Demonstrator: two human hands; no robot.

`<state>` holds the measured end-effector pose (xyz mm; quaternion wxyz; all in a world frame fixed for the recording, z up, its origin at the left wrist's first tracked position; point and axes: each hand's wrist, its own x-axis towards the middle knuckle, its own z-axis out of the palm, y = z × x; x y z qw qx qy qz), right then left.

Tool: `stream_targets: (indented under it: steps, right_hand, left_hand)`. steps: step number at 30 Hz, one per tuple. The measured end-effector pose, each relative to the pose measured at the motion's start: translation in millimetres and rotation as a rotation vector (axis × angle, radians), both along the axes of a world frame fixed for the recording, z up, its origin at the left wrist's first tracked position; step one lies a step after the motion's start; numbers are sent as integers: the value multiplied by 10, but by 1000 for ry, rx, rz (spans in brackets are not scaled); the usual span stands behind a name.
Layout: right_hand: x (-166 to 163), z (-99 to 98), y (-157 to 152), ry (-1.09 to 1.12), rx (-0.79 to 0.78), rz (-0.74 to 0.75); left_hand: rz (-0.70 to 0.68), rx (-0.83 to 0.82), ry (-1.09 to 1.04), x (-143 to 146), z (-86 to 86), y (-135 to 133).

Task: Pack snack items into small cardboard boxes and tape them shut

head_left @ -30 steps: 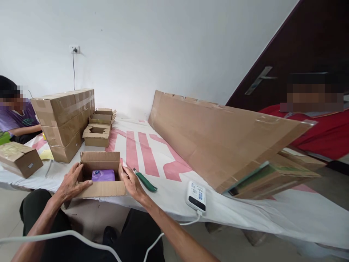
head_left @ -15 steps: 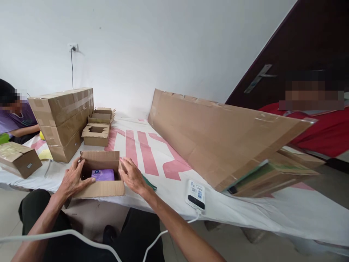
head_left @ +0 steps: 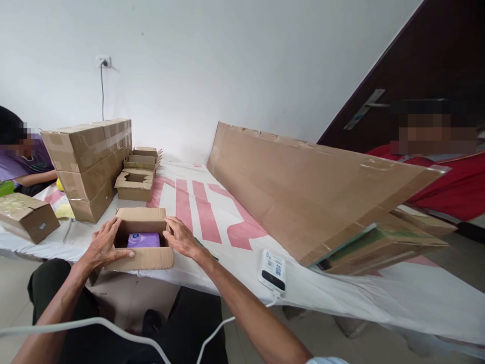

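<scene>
My right grip (head_left: 184,237) has shifted up to the right rear corner of the open carton (head_left: 151,259), half curled; I can't tell whether it pinches. My left grip (head_left: 102,246) clasps the left end, thumb over the front flap. So the carton, purple packet (head_left: 145,239) inside, sits bracketed on the tabletop's (head_left: 237,270) near edge.

Your small box (head_left: 146,259) sits on the table (head_left: 238,270) in front of you, and a pack (head_left: 144,240) is in it. Your left hand (head_left: 104,246) is on the box's left side, your right hand (head_left: 183,237) on its right. Behind the small box, to the left, stands a pile of boxes (head_left: 89,169), with a box with a hole (head_left: 133,193) just right of it. A taped box (head_left: 30,217) is at your far left. A little gadget (head_left: 272,270) lies right of your right hand, before a big board (head_left: 303,192).
</scene>
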<state>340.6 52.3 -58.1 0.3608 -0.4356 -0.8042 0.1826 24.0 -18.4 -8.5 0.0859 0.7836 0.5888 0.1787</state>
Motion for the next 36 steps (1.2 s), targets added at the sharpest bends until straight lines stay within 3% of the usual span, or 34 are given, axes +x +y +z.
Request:
stream_targets:
  steps: [8,12,17,19,21,24,30,36]
  right_hand:
    - [144,3,-108,106,66,5]
    - [261,15,-219,56,134,-44]
    - [120,383,-415,-66,281,-44]
    - [-22,586,-467,-198,196,10]
    - [-185,750,-472,-410,11,20]
    - [-435,859,-376,-608,-194,1]
    - [-778,760,-54,-680,-393,18]
    - [-747,573,-15,-496,-459,-82]
  left_hand:
    - [-70,35,-51,-138,-127,-46]
    - [-82,111,-61,-137,-185,-95]
    - [-68,166,-95,-119,-225,-173]
    - [-61,190,-114,-107,-251,-197]
    - [-48,213,-131,-87,-288,-212]
    - [-26,252,-150,-40,-352,-221]
    - [18,294,-164,53,-435,-224]
    - [62,323,-185,137,-506,-242]
